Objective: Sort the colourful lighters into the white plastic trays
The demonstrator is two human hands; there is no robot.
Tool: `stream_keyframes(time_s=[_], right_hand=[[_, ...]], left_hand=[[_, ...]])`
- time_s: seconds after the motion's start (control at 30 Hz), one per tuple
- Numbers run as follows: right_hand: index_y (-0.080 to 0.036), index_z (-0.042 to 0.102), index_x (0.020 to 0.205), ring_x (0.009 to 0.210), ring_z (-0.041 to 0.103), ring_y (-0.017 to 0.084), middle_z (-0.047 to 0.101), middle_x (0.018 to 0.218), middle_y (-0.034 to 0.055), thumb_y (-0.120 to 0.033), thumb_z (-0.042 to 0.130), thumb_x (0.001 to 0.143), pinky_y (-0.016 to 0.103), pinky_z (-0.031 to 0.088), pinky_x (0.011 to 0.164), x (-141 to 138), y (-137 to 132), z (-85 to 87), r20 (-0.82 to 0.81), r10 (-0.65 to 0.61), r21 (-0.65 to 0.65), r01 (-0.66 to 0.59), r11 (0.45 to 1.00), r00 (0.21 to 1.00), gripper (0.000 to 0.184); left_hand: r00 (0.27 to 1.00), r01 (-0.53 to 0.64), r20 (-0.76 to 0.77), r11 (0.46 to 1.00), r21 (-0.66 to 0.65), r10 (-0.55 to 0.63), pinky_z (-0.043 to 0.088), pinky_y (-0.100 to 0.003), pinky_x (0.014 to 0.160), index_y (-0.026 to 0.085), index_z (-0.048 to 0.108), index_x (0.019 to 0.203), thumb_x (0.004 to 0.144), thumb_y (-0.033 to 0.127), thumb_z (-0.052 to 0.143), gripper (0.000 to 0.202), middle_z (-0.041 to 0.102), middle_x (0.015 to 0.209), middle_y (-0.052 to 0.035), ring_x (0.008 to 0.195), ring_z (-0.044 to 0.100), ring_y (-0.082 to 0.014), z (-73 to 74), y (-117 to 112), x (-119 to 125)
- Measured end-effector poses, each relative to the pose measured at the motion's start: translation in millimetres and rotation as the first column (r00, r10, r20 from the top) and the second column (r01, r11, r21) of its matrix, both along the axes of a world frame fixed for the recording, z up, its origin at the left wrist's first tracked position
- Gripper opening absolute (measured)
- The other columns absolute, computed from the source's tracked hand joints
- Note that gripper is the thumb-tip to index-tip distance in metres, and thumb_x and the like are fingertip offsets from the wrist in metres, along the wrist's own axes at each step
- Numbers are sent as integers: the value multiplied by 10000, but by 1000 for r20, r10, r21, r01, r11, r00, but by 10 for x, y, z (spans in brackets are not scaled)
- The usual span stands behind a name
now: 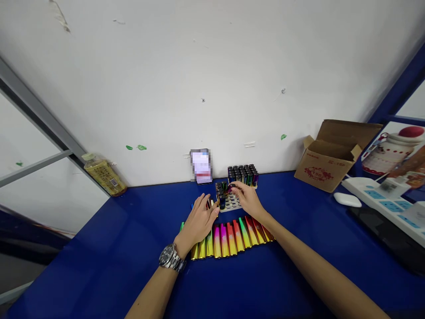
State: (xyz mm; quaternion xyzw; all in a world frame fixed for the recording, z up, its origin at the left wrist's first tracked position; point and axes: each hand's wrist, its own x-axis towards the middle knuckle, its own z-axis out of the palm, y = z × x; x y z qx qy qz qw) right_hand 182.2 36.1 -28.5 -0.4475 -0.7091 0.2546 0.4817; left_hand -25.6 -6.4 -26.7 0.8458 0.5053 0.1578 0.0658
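tabletop (99, 248): deep blue, against a white wall (166, 88)
bottle (104, 177): pale-capped, yellow, at the far left by the wall
watch (171, 257): steel-banded, on my left wrist
left hand (197, 219): palm down over the left end of the bright row (226, 241), fingertips by the left side of the holed rack (230, 208); i cannot tell if they pinch anything
phone (201, 166): upright against the wall, screen lit and blurred
bright row: glossy slim pieces side by side, pink, red, green and gold, in front of the rack
holed rack: pale, dark-topped pieces standing in its left part, bare holes to their right
dark slim piece (229, 188): tilted, above the rack
right hand (247, 198): thumb and fingers closed on that piece
rear cluster (244, 175): dark-topped pieces standing close together behind my right hand
carton (322, 170): brown, flaps raised
white case (347, 200): rounded, just beside the power strip (388, 201)
black flat object (385, 237): in front of the strip, at the right
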Motion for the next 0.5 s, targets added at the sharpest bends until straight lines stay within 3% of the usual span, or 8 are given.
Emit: stream_keyframes(time_s=[0.17, 0.33, 0.5], right_hand=[[-169, 610, 918, 758, 632, 208, 651, 787, 82, -229, 332, 940, 288, 461, 657, -29, 25, 17, 196, 5, 44, -14, 999, 981, 285], [-165, 607, 842, 707, 598, 196, 615, 771, 86, -312, 405, 960, 263, 401, 614, -69, 4, 124, 532, -80, 34, 73, 997, 843, 277], [-174, 587, 835, 672, 586, 174, 643, 795, 82, -364, 291, 991, 244, 344, 556, 12, -183, 229, 588, -148, 3, 181, 984, 795, 385]], left_hand=[[1000, -1, 2, 1000, 7, 1, 268, -484, 1137, 178, 562, 1287, 966, 478, 201, 569, 377, 1462, -125, 1404, 228, -303, 3, -4, 4], [1000, 2, 16, 1000, 18, -2, 260, -491, 1140, 175, 573, 1272, 967, 475, 209, 562, 390, 1454, -124, 1401, 237, -302, -8, -4, 3], [999, 13, 33, 999, 38, -15, 278, -505, 1128, 208, 568, 1274, 968, 477, 211, 542, 393, 1456, -96, 1401, 237, -297, -29, 3, -9]])
